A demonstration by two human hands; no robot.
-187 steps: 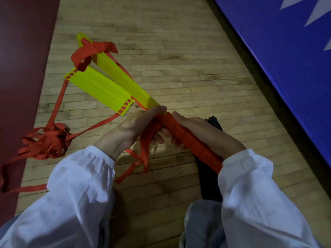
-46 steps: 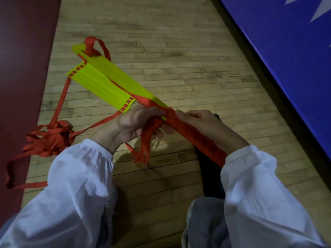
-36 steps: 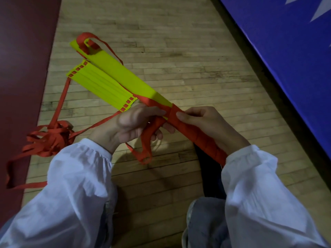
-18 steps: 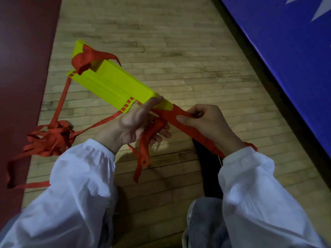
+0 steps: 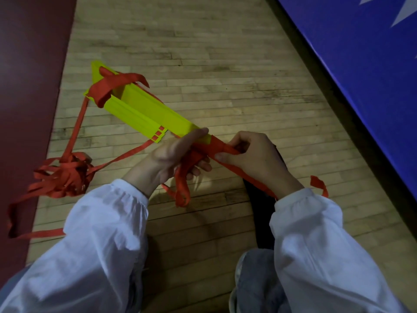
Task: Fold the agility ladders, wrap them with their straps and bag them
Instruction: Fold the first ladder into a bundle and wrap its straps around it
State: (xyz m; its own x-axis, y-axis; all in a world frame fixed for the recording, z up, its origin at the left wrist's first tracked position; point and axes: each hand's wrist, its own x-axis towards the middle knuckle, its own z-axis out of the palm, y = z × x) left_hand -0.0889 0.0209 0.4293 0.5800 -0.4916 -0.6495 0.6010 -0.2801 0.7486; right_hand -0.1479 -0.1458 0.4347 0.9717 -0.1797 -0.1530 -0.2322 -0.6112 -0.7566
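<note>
The folded ladder [image 5: 146,111], a stack of flat yellow plastic rungs, is clasped at its near end by the left grip [image 5: 171,157], fingers curled round it. Just beside, the red webbing strap [image 5: 222,147] is pinched taut by the right grip [image 5: 255,159]. A strap tangle [image 5: 65,175] lies on the wooden floor [image 5: 225,86]. A dark object [image 5: 259,213] under the right forearm cannot be made out.

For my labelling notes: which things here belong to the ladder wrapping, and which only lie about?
In use: yellow rung bundle, red strap, tangled strap heap, left hand, right hand.
Lying about: blue mat, wooden floor, dark red floor strip.
</note>
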